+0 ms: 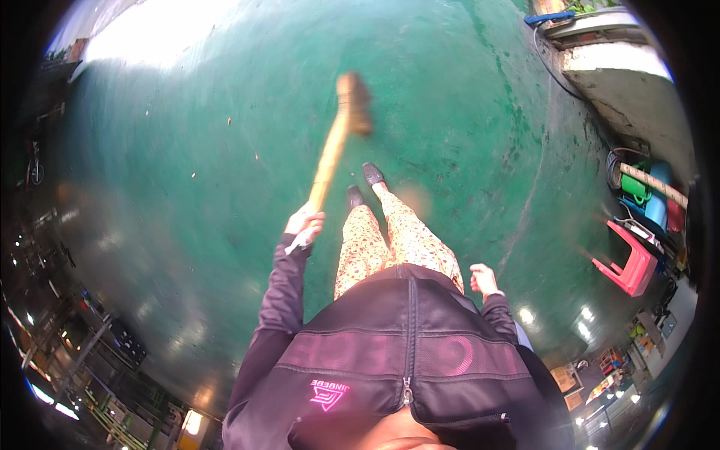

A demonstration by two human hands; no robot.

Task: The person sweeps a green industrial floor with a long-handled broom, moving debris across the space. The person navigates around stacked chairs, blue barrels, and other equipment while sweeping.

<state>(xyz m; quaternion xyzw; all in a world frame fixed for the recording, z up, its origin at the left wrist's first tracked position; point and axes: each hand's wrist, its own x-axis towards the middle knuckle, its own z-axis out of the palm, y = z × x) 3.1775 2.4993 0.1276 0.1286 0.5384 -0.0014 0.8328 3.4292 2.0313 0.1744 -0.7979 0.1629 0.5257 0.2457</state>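
A broom with a yellow handle (328, 166) is gripped in my left hand (304, 223), which is closed round the handle's near end. Its brown head (354, 105) is blurred and points away from me, ahead of my feet. From the same hand a small white strip (299, 241) sticks out; I cannot tell what it is. My right hand (484, 280) hangs beside my right hip, its fingers curled in with nothing visible in them.
Green floor (450, 112) with small scattered bits spreads ahead. On the right stand a pink stool (628, 259), a green container (636, 187) and a blue one (658, 195) by a wall. A basin edge (600, 34) is at the far right. Dark racks (82, 345) line the left.
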